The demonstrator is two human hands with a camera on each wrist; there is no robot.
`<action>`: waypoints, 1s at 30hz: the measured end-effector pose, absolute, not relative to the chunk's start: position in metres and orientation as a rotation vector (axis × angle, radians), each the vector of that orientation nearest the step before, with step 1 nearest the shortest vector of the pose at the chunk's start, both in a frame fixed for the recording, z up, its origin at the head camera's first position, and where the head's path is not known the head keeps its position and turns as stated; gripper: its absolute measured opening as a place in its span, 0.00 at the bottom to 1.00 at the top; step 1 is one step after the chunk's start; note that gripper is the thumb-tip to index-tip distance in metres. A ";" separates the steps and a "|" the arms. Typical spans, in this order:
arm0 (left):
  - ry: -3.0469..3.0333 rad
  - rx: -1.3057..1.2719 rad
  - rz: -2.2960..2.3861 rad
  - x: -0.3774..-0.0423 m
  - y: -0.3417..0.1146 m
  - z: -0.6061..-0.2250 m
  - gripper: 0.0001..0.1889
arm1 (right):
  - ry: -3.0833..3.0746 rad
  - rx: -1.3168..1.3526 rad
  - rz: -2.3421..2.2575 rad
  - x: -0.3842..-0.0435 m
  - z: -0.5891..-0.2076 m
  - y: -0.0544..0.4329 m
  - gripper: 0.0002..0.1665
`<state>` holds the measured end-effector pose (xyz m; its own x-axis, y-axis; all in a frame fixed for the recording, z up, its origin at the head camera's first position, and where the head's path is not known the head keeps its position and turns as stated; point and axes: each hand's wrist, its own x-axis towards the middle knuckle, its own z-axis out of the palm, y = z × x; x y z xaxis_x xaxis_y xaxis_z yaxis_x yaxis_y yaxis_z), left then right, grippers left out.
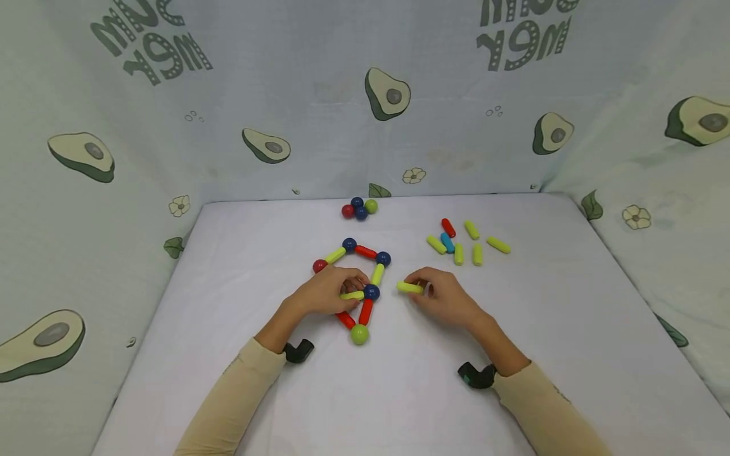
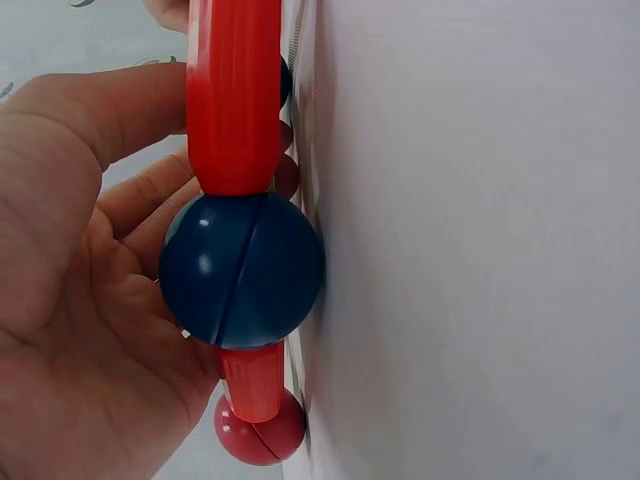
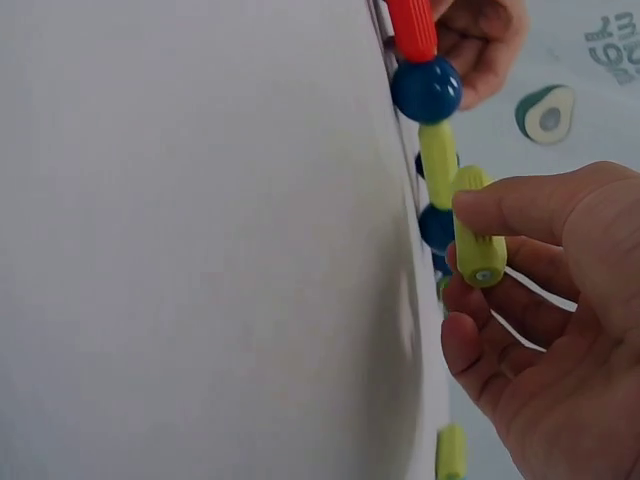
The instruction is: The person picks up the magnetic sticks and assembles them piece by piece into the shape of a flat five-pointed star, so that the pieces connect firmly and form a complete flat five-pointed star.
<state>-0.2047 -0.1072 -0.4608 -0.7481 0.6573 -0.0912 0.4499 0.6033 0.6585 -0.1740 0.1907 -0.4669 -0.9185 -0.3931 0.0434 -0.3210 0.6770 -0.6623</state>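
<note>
My right hand (image 1: 447, 299) pinches a yellow-green magnetic rod (image 1: 409, 288) between thumb and fingers, just right of a ring of rods and balls on the table. My left hand (image 1: 327, 290) reaches over that ring and holds a yellow-green rod (image 1: 352, 295) whose end meets a dark blue ball (image 1: 372, 292). Red rods (image 1: 365, 312) lead down to a green ball (image 1: 359, 334). At the far side are more blue balls (image 1: 350, 244) and a red ball (image 1: 320, 266). In the left wrist view, another blue ball (image 2: 240, 270) joins two red rods beside my left palm.
Loose balls (image 1: 361, 213), blue, red and green, sit together at the table's back. Several loose rods (image 1: 477, 254), mostly yellow-green with one red and one blue, lie back right. A white sheet with avocado prints (image 1: 388, 95) hangs behind the white table (image 1: 433, 405).
</note>
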 end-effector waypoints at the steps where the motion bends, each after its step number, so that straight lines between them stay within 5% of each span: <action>1: 2.509 0.898 0.898 -0.205 -0.107 -0.461 0.17 | 2.760 -0.605 -1.076 -0.174 -0.468 0.186 0.16; 17: 2.567 0.859 0.911 -0.202 -0.090 -0.469 0.25 | 2.677 -0.644 -1.141 -0.172 -0.475 0.160 0.16; 30: 2.557 0.698 0.829 -0.202 -0.100 -0.466 0.32 | 3.052 -0.210 -1.216 -0.192 -0.472 0.228 0.16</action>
<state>-0.2021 -0.0995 -0.4664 -0.8123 0.5540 -0.1826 0.3413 0.7053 0.6213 -0.1921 0.2281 -0.4718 -0.9806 -0.0622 0.1861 -0.1732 0.7205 -0.6715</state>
